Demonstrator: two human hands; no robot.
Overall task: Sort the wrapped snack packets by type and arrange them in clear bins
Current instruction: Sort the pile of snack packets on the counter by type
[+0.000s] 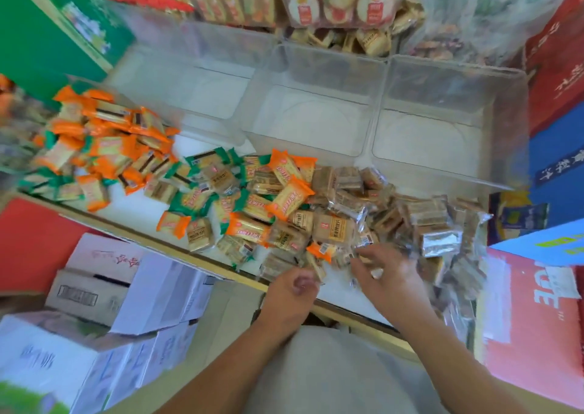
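1. Head view. The middle bin [316, 119] of three clear bins stands empty, with a like bin touching it on each side. The snack packets [284, 211] lie unsorted on the bench [132, 214], heaped just nearer the person than that bin.
2. Orange packets [104, 135] bank up well to the left of the middle bin. Green packets [192, 198] mix in nearer and left of it. Brown packets [420, 220] in clear or silvery wrap crowd nearer and right.
3. The right hand [387, 274] is at the heap's near edge, nearer and right of the middle bin. Its fingers are spread over the brown packets and grip nothing that shows.
4. The left hand [292, 290] is just to the left of it, fingers curled. Blur hides whether a packet sits inside.
5. The brown packets lie straight ahead of the right hand, which looks the nearer hand to them. The middle bin lies beyond the heap, so any carry would likely go forward over it. The packets' long axes point every way, so no single wrist angle suits them all.
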